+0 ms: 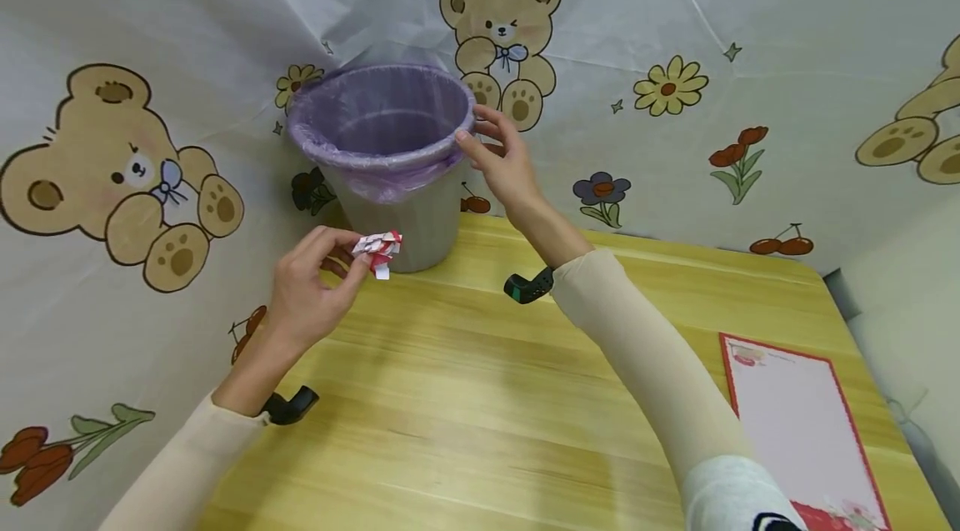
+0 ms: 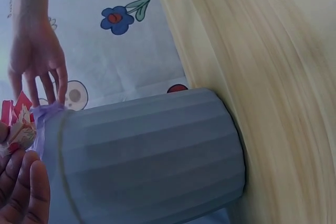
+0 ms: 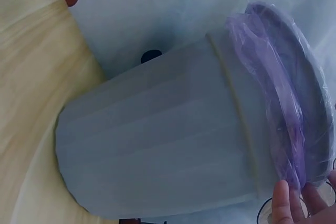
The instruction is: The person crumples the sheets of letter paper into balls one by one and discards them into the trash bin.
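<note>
In the head view, my left hand (image 1: 311, 289) pinches a crumpled piece of red and white paper (image 1: 378, 252) between thumb and fingers. The same paper (image 2: 20, 127) shows at the left edge of the left wrist view. A grey trash can (image 1: 420, 222), lined with a thin purple plastic bag (image 1: 390, 181) folded over its rim, stands upright just behind the paper. At the can's right side, my right hand (image 1: 513, 168) touches the rim with fairly straight, spread fingertips (image 3: 282, 198). No paper can be made out inside the can from here.
The can stands on a yellow wood-grain table (image 1: 450, 364), near its back left corner. A pinkish sheet with a red border (image 1: 802, 423) lies at the right. Bear-printed white cloth (image 1: 645, 14) hangs behind and along the left side.
</note>
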Demonstrator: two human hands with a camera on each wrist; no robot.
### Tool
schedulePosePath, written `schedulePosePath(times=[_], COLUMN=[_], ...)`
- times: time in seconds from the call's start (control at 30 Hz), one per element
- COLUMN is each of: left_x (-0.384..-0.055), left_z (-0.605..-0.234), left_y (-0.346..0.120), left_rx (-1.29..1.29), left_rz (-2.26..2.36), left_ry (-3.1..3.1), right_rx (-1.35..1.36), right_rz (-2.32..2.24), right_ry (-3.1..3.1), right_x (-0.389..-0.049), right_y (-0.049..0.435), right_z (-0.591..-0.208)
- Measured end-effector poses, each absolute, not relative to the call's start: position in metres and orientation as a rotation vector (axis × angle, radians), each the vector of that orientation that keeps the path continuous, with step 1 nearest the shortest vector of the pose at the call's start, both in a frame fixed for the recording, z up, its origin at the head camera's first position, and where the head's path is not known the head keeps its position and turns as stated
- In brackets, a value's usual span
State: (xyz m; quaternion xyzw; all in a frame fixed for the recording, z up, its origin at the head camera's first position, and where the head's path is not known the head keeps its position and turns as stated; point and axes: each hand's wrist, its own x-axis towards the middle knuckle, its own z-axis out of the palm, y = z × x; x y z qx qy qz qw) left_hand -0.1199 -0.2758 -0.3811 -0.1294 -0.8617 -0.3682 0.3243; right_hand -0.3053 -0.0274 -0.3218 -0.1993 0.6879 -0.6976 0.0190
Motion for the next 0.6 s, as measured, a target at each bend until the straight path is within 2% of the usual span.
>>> schedulePosePath(times=[0.6], left_x=[-0.12], left_z=[-0.38], left_y=[-0.28], left_rx=[-0.33], left_rz=[-0.957], left_ry=[-2.276], right_rx=[-0.472], right_rz=[-2.297], right_ry=[2.056], right_x=[-0.312], right_y=[-0.047], right_z=[-0.322])
